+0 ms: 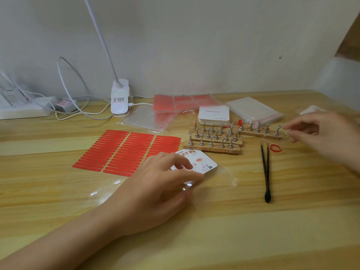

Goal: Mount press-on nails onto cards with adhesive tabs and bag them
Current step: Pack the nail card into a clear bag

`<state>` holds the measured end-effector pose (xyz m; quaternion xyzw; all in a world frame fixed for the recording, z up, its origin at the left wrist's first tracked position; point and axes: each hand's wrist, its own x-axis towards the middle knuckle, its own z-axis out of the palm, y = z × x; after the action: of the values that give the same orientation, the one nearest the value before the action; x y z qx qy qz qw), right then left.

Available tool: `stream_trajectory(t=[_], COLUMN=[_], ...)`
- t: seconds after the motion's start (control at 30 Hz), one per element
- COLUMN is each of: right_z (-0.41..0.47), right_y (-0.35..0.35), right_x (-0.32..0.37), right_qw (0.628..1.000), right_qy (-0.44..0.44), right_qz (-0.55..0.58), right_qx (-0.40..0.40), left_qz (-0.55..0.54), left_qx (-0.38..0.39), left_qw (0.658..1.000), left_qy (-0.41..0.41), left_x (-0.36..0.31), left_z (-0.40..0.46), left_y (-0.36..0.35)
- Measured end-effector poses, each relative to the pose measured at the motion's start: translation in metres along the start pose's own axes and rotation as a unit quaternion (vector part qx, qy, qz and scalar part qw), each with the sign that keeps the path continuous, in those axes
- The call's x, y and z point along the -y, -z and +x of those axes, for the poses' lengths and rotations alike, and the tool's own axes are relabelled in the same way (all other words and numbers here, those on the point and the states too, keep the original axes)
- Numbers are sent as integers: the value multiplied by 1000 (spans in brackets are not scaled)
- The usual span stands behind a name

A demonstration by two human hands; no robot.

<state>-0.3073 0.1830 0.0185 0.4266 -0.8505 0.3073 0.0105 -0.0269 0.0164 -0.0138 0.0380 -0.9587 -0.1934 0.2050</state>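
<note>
Press-on nail card (202, 162) lies inside a clear bag (218, 178) on the desk (253, 230), just in front of the wooden nail stands (212, 141). Left hand (161, 190) presses the bag with relaxed fingers. Right hand (319, 129), beside the stands, pinches something small and blurred.

Two bare hands and forearms in view, nothing else of the person. Left hand (155, 189) with its forearm running in from the lower-left corner: no sleeve, no watch, no bracelet or ring visible. Right hand (319, 131) enters from the right edge, somewhat motion-blurred (fine detail hard to read); wrist bare too, no sleeve or jewellery seen. Fingernails on the left look short and unpainted; on the right, too blurred to tell. No gloves.
</note>
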Motion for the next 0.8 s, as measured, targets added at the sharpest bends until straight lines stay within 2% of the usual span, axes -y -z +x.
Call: stream_trajectory(t=[0.13, 0.3, 0.47, 0.63, 0.8], right_z=[0, -1, -5, -15, -22], right_y=[-1, 4, 4, 6, -3], right_x=[2, 3, 10, 33, 44], right_qw=[998, 991, 981, 989, 993], right_qy=[-30, -38, -7, 63, 99], right_qz=[-59, -111, -196, -135, -54], right_qx=[23, 59, -1, -8, 47], left_qz=[25, 65, 99, 88, -16], left_qx=[40, 27, 2, -24, -102], left_qw=[998, 994, 989, 992, 994], left_qy=[-51, -81, -111, -90, -24], left_x=[3, -1, 1, 1, -1], left_z=[-1, 2, 5, 4, 3], left_y=[4, 3, 0, 0, 1])
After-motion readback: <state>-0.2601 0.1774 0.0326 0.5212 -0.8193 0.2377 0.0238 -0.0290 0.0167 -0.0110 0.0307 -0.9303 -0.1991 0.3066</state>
